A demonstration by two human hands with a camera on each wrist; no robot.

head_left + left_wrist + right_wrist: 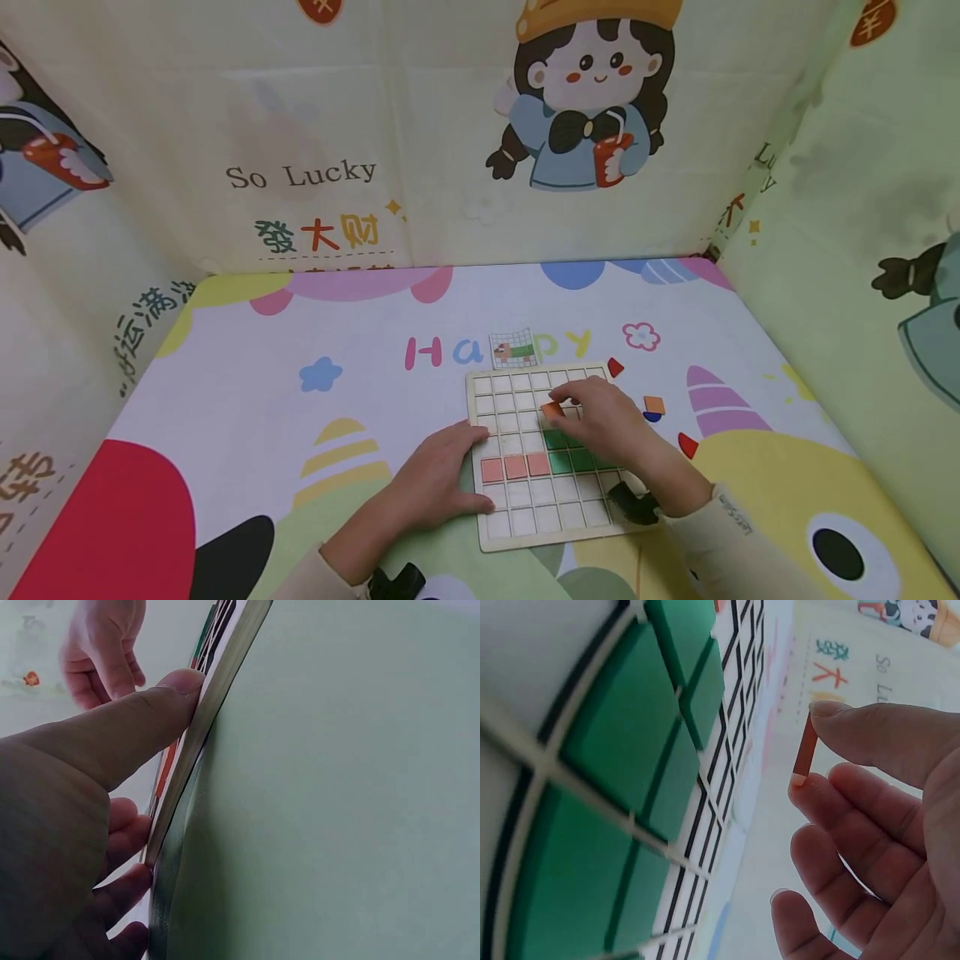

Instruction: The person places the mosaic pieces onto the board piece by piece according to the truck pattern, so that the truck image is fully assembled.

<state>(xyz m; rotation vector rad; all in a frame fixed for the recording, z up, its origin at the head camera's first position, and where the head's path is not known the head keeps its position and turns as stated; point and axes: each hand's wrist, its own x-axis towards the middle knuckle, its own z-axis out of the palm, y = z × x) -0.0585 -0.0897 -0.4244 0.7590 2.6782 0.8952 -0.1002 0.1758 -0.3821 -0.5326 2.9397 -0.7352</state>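
A pale wooden grid board [517, 521] lies on the table, tilted slightly in the head view. Three pink square tiles [515, 467] fill cells in one row, and several green tiles [559, 462] sit to their right, some in the row above. My right hand [611, 425] pinches an orange tile [805, 750] between thumb and index finger, over the board's upper middle. Its other fingers are loosely bent in the right wrist view. Along the board's left edge rests my left hand [435, 477], thumb and fingers spread and touching the rim. My right forearm hides the board's right side.
A small picture card [513, 348] lies behind the board. To the right are a red piece [615, 367], an orange square [655, 405] overlapping a blue half-round piece [652, 417], and another red piece [687, 445]. Printed cloth walls [435, 133] surround the table.
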